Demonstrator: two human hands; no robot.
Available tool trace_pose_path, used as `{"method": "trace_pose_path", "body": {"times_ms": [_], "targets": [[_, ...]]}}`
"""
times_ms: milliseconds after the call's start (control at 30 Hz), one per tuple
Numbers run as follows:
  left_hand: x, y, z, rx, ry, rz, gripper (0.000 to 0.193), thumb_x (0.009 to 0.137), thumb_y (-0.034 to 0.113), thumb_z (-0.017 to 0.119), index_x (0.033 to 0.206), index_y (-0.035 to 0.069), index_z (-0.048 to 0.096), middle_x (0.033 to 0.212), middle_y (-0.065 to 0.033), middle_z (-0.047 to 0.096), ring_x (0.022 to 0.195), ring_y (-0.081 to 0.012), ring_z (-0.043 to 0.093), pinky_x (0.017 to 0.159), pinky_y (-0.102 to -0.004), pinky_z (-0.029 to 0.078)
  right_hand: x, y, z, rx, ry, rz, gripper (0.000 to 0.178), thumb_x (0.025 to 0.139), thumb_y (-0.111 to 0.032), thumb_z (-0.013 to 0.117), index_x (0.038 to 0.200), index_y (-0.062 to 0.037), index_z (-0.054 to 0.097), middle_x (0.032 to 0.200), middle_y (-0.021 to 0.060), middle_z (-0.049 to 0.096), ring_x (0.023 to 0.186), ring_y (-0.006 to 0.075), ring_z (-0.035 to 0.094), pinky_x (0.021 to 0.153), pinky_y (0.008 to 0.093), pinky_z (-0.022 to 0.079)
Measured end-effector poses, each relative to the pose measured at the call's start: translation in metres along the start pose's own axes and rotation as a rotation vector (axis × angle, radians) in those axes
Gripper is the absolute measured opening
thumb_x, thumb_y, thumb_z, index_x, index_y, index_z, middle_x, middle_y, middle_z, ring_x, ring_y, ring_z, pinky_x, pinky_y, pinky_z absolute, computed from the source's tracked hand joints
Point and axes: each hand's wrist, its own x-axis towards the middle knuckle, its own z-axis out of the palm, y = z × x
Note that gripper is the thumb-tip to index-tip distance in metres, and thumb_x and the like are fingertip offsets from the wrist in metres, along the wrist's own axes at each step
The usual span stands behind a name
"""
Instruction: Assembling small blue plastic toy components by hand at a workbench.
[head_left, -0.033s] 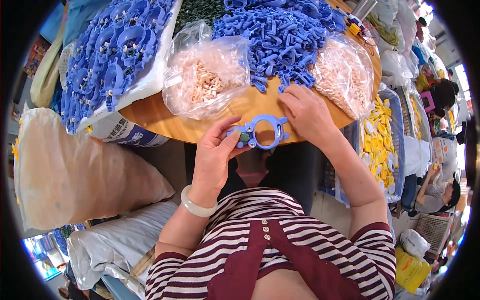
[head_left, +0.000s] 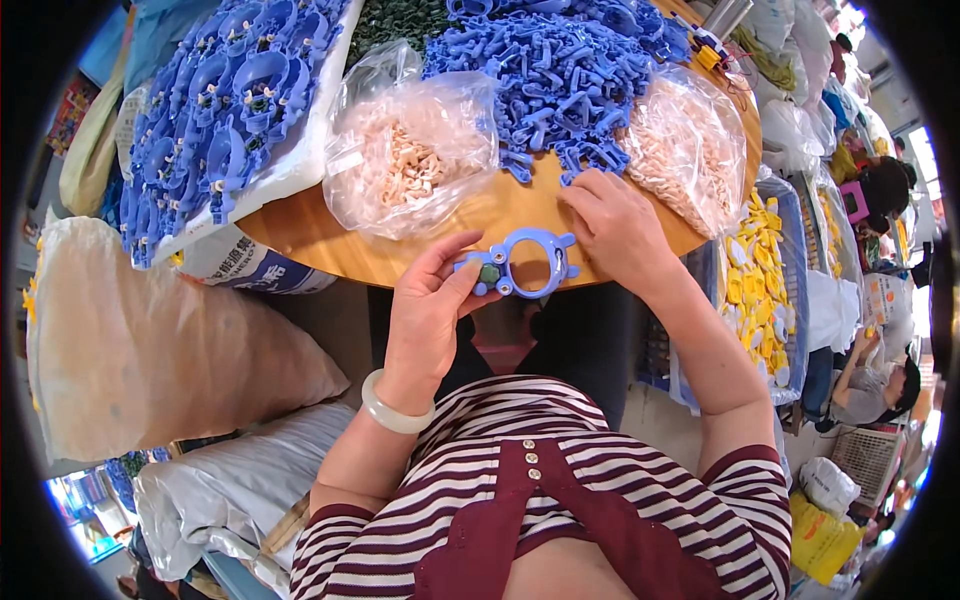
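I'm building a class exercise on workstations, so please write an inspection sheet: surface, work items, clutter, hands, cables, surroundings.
Surface: wooden table, curved near edge.
Work items: blue ring-shaped part bearing a dark green piece; blue pile of small parts.
Clutter: left bag and right bag, both clear, holding pale pieces.
Hands: left hand grips the ring-shaped part; right hand has fingertips at the pile's near edge, exact grip unclear.
Cables: apparent thin wires, far right; ends unclear.
Surroundings: yellow pieces in a crate, right; beige sack, left; another person, farther right.
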Motion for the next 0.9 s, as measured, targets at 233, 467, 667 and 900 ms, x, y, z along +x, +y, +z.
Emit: {"method": "trace_pose_path", "body": {"times_ms": [233, 467, 667, 900], "targets": [[0.002, -0.002, 0.005, 0.009, 0.001, 0.002, 0.031, 0.090, 0.005, 0.052, 0.121, 0.000, 0.050, 0.100, -0.0074, 0.061, 0.087, -0.0143, 0.062, 0.079, -0.0303, 0.054, -0.017, 0.005, -0.020, 0.425, 0.028, 0.233, 0.015, 0.078, 0.005, 0.060, 0.092, -0.0028, 0.059, 0.090, 0.0061, 0.057, 0.083, 0.0179, 0.057, 0.073, 0.0259, 0.045], [0.001, -0.006, 0.016, 0.067, -0.030, 0.028, 0.031, 0.090, 0.003, 0.053, 0.121, 0.000, 0.050, 0.100, -0.0052, 0.058, 0.090, -0.0108, 0.059, 0.080, -0.0260, 0.052, -0.025, -0.027, -0.053, 0.992, 0.076, 0.450, 0.017, 0.081, 0.006, 0.059, 0.097, 0.0019, 0.060, 0.094, 0.0070, 0.059, 0.088, 0.0110, 0.055, 0.077, 0.0223, 0.043], [-0.002, -0.011, 0.023, 0.096, -0.030, 0.070, 0.031, 0.089, 0.000, 0.053, 0.121, 0.000, 0.051, 0.101, -0.0066, 0.058, 0.089, -0.0112, 0.058, 0.081, -0.0247, 0.050, -0.027, -0.043, -0.044, 0.738, 0.072, 0.128, 0.018, 0.071, 0.005, 0.068, 0.087, -0.0013, 0.064, 0.086, 0.0088, 0.063, 0.081, 0.0216, 0.058, 0.072, 0.0303, 0.045], [-0.005, -0.013, 0.023, 0.166, -0.050, 0.130, 0.032, 0.089, 0.001, 0.053, 0.121, -0.001, 0.051, 0.105, -0.0087, 0.059, 0.092, -0.0129, 0.059, 0.080, -0.0259, 0.050, -0.027, -0.044, -0.035, 0.549, 0.128, -0.001, 0.020, 0.067, 0.000, 0.073, 0.084, -0.0050, 0.065, 0.083, 0.0036, 0.064, 0.077, 0.0209, 0.057, 0.069, 0.0299, 0.045]]}}
